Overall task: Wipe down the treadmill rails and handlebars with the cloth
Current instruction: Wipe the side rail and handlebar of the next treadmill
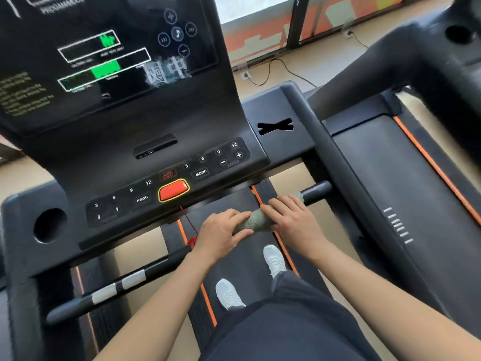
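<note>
Both hands on green cloth [256,221] wrapped round front handlebar [316,191]: left hand [221,234] gripping, right hand [292,218] curled over it.

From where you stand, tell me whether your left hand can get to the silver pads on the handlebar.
Probably yes. The left hand grips the cloth on that same handlebar, and the bar between it and the silver pads looks bare, so it could slide over.

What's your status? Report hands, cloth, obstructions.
Left hand and right hand both grip the cloth. Cloth wrapped round the front handlebar. Red cord hangs beside left hand, not blocking.
</note>
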A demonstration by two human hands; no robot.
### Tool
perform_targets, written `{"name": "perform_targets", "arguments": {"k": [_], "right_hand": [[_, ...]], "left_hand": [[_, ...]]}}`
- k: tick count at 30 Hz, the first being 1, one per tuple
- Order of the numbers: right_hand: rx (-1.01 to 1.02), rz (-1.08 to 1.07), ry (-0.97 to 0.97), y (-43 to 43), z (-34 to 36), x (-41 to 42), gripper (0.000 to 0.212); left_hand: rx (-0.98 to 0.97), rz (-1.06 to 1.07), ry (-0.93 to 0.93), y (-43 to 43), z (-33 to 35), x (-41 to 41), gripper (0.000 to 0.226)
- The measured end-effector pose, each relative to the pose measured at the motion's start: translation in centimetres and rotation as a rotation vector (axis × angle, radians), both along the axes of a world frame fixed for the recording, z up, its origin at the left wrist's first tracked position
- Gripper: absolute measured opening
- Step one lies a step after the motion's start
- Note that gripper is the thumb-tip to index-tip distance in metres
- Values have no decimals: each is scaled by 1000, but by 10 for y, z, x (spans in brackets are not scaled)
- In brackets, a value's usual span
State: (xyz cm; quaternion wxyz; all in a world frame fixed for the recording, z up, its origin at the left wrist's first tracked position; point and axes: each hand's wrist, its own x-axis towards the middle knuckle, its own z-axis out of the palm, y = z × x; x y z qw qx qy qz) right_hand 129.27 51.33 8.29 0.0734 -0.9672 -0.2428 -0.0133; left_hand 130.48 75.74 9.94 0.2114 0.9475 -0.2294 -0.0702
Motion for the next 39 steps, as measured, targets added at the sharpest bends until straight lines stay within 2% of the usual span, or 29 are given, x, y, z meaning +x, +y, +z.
{"name": "perform_targets", "arguments": {"k": [3, 5, 9, 14, 19, 21, 24, 25, 26, 28, 30, 31, 33, 35, 39], "right_hand": [[29, -134, -47, -25, -3, 0, 55], [67, -203, -123, -35, -4, -1, 45], [68, -300, -180, -47, -2, -7, 46], [110, -472, -179, -53, -6, -21, 57], [176, -623, -153, -46, -12, -39, 43], [249, -716, -50, -40, -10, -48, 42], [511, -885, 323, -34, -3, -59, 31], [612, -964, 377, -33, -1, -60, 26], [715, -1042, 353, -31, 1, -59, 23], [898, -1143, 164, -24, 9, -53, 25], [966, -1063, -32, -16, 16, -43, 33], [925, -1000, -85, -13, 17, -36, 39], [825, -964, -93, -12, 13, -23, 50], [813, -1013, -92, -12, 6, -15, 54], [950, -1111, -111, -6, -5, -19, 55]], "left_hand": [[-8, -50, 8, -31, -2, 15, 46], [-5, -64, 70, -50, 0, 25, 48], [-17, -96, 193, -82, 1, 42, 52], [-56, -178, 283, -118, 2, 60, 51], [-142, -214, 303, -148, 4, 75, 48], [-179, -225, 262, -152, 4, 78, 40], [-218, -188, 150, -147, 7, 75, 31], [-248, -149, 107, -143, 6, 74, 27], [-274, -109, 76, -141, 6, 74, 24], [-277, -45, 124, -141, 9, 74, 26], [-201, 3, 338, -149, 16, 77, 39], [-153, 6, 450, -153, 16, 80, 43], [-99, -41, 579, -162, 17, 85, 37], [-111, -81, 564, -167, 16, 90, 25], [-210, -91, 517, -174, 19, 93, 25]]}}
